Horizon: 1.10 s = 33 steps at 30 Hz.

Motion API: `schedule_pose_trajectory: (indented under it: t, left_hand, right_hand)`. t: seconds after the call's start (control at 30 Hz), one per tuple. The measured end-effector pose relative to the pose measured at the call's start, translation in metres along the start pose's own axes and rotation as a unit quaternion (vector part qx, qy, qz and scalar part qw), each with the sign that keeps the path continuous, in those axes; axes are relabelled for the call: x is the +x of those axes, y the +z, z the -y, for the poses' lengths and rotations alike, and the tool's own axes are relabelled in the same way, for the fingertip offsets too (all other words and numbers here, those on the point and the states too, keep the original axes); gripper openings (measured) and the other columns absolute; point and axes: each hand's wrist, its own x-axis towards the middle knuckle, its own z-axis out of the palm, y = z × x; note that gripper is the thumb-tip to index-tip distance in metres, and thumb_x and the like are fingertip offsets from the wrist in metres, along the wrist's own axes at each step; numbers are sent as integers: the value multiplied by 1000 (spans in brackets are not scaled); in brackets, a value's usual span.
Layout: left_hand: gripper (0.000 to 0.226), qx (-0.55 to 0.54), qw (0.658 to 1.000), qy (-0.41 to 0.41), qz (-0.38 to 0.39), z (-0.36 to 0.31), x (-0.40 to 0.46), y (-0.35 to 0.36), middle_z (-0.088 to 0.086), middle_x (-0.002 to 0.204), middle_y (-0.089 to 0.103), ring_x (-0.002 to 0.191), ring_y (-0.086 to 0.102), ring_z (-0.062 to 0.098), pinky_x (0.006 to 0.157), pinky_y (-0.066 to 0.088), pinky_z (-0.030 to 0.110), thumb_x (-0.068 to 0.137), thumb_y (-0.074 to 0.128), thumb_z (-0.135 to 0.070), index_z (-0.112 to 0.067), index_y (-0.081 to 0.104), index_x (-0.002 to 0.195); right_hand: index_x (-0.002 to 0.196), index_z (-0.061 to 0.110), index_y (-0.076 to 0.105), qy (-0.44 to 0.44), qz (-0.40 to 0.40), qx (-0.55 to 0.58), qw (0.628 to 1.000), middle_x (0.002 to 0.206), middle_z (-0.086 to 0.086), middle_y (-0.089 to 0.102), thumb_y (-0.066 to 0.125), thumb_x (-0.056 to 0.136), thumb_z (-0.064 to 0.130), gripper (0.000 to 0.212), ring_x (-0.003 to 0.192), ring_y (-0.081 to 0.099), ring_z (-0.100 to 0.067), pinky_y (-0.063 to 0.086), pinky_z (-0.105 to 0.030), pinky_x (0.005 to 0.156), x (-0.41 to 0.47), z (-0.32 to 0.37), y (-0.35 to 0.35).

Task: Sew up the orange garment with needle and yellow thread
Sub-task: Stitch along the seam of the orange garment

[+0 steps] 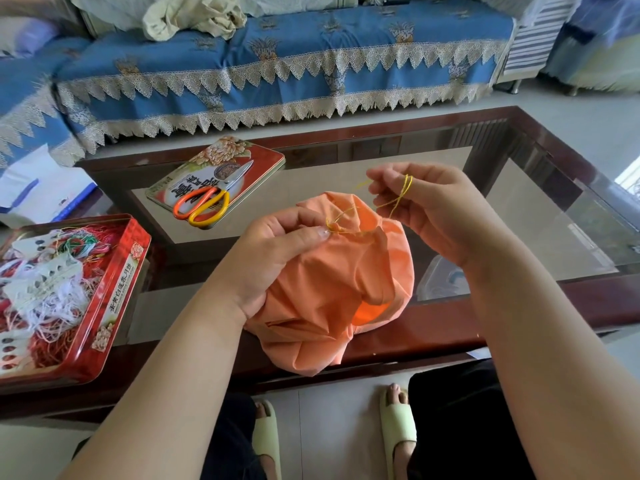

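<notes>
- Orange garment (332,289): bunched in a loose bundle over the near edge of the glass-topped table (519,209), held up in front of us; single head view.
- Left hand (277,251): we clamp it on the garment, thumb and fingertips pinching the cloth right at the stitch point.
- Yellow thread (403,192): it rises from a small tangle at the stitch point and wraps in a loop or two round a finger of the right hand; a short loose end trails between the two hands.
- Right hand (426,206): raised just beyond the garment, fingers curled, closed on the thread.
- Needle: we cannot make it out; too fine to tell where it sits.
- Step in hand, as we judge it: drawing a stitch taut, or forming a knot at the seam, with the thread looped on the finger.
- Next move, as we judge it: a steady pull away from the cloth while the left pinch keeps the seam from puckering; the tangle could snarl if tugged hard.
- Scissors (207,199): orange-and-yellow handles, lying on a flat tin lid (263,157) further back on the table, within reach for cutting.
- Red tin (114,289): open, at our left, full of mixed threads.
- Room: blue sofa cover (277,64) with lace edging behind the table; pale floor; slippered feet below.
</notes>
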Motion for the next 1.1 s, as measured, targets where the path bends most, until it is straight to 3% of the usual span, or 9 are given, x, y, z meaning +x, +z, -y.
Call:
schedule_pose_trajectory:
  t: [0.17, 0.37, 0.53, 0.77, 0.93, 1.1]
  left_hand:
    - [6, 33, 999, 31, -24, 3, -1, 2, -6, 80, 67, 86, 62, 14, 82, 46, 32, 74, 69, -34, -33, 73, 78]
    - [3, 89, 990, 99, -45, 2, -5, 8, -9, 74, 65, 77, 61, 2, 71, 47, 14, 80, 69, -37, -36, 72, 81]
    - [18, 85, 988, 111, -58, 2, -5, 7, -12, 72, 65, 76, 62, 2, 70, 47, 14, 88, 67, -24, -39, 71, 79]
    - [9, 56, 993, 99, -39, 4, -4, 5, -13, 77, 66, 80, 62, 3, 74, 46, 17, 77, 66, -32, -38, 71, 81]
    - [7, 31, 993, 107, -37, 1, -5, 6, -14, 76, 65, 79, 62, 2, 73, 47, 14, 78, 74, -32, -39, 72, 81]
    - [6, 1, 989, 125, -81, 3, -4, 7, -10, 77, 66, 78, 62, 5, 70, 49, 15, 79, 73, -33, -38, 72, 83]
  right_hand:
    - [83, 8, 74, -8, 61, -49, 997, 77, -10, 72, 48, 76, 10, 26, 74, 66, -19, 56, -28, 74, -4, 1, 8]
    - [81, 12, 75, -33, 55, -166, 984, 84, -11, 73, 48, 83, 18, 28, 80, 69, -21, 58, -31, 80, -11, 2, 13]
    - [81, 9, 74, -75, -49, -126, 988, 71, -8, 72, 50, 99, 18, 32, 71, 68, -18, 58, -27, 72, -10, 2, 18]
    - [78, 9, 72, -11, -127, -65, 990, 65, -4, 69, 47, 101, 20, 36, 65, 65, -14, 59, -28, 69, -6, -3, 23]
    - [81, 5, 71, 63, -121, 9, 991, 70, -9, 68, 46, 102, 19, 35, 70, 63, -19, 56, -28, 69, -4, -3, 26]
    - [81, 19, 73, 29, -74, -128, 989, 74, 1, 74, 46, 101, 23, 35, 74, 68, -14, 57, -27, 76, -11, 0, 29]
